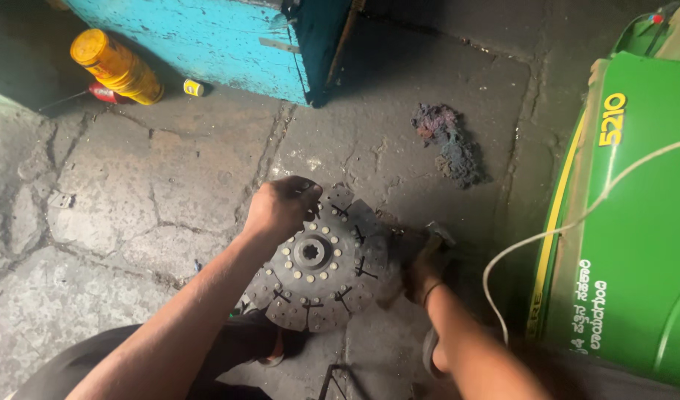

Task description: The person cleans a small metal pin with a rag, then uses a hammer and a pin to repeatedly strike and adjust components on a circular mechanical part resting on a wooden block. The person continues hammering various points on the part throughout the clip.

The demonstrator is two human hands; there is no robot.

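Observation:
A round dark clutch disc point(321, 259) with a splined centre hole and a ring of pale rivets lies flat on the cracked concrete floor. My left hand point(280, 207) grips its far upper-left edge, fingers curled over the rim. My right hand point(421, 267) is at the disc's right edge, closed around a small dark tool or cloth that is blurred; what it is cannot be made out.
A green machine panel point(636, 222) fills the right side, with a white cord point(547, 237) looping across it. A dirty rag point(451, 144) lies beyond the disc. A blue wooden box point(229, 37) and a yellow bottle point(117, 67) stand at the back left.

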